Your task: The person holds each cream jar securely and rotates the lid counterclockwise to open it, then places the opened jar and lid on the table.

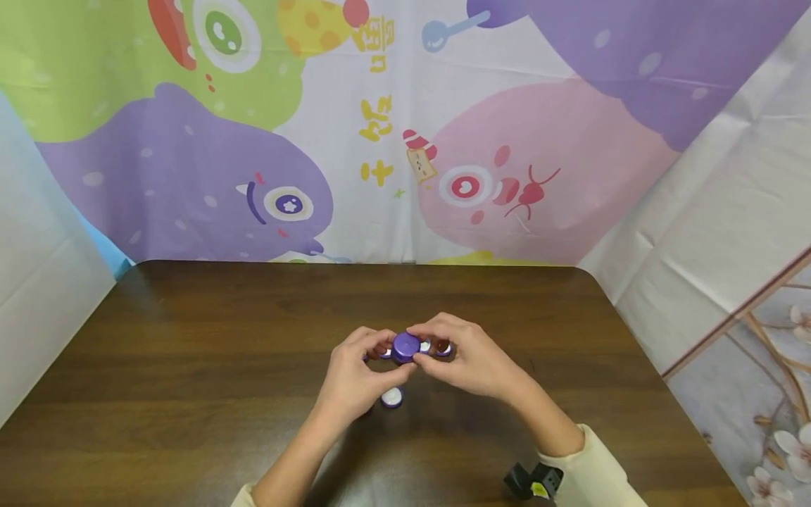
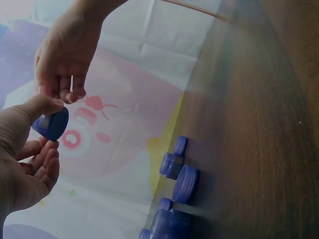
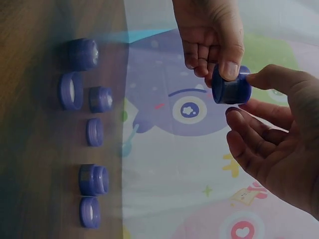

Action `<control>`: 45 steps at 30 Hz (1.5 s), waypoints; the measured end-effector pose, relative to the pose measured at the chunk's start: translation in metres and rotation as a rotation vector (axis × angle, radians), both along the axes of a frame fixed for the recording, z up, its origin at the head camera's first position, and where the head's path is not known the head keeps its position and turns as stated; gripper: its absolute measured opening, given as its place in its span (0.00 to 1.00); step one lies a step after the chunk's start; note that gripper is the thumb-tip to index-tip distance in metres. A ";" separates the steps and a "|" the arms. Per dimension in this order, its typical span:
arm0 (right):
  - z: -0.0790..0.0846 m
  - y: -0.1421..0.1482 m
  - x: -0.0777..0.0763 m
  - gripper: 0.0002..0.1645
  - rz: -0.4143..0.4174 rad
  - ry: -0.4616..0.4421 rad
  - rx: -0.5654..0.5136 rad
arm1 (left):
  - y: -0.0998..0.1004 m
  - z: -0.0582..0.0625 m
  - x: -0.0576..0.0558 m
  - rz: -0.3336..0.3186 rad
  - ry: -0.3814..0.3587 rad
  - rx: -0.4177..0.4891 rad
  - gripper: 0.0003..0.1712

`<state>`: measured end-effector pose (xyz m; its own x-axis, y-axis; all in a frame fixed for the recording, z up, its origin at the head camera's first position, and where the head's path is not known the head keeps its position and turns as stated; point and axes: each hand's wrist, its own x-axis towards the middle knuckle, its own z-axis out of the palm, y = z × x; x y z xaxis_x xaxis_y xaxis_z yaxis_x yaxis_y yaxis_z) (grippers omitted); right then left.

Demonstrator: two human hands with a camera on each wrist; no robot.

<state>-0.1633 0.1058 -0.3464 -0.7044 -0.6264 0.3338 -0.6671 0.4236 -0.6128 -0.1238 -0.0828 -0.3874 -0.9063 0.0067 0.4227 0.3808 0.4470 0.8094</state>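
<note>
Both hands hold a small purple lidded jar (image 1: 406, 346) above the table. My left hand (image 1: 355, 373) grips its side between thumb and fingers. At the other end, the thumb and index finger of my right hand (image 1: 472, 355) pinch the jar's edge, while its remaining fingers hang loosely curled, seen in the right wrist view. Below the hands, several purple jars stand on the table, among them a larger jar (image 3: 83, 54), a small jar (image 3: 100, 99) and another jar (image 3: 93, 180). Loose round lids (image 3: 71, 91) sit beside them. The hands partly cover this group in the head view.
A brown wooden table (image 1: 190, 394) lies under everything. Behind it hangs a cloth (image 1: 405, 232) printed with cartoon monsters. A black device (image 1: 534, 482) sits by the right sleeve (image 1: 589, 472). A white-centred purple round piece (image 1: 392, 398) rests nearer the body.
</note>
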 end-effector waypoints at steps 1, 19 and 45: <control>0.000 0.000 0.000 0.20 -0.002 -0.002 -0.005 | 0.000 0.000 0.000 0.002 -0.001 0.006 0.17; -0.002 -0.002 0.000 0.19 -0.050 0.020 -0.045 | 0.001 0.005 0.002 0.018 -0.003 0.025 0.16; -0.002 -0.002 0.002 0.19 -0.140 0.023 -0.079 | 0.003 0.006 0.003 0.028 0.001 0.005 0.17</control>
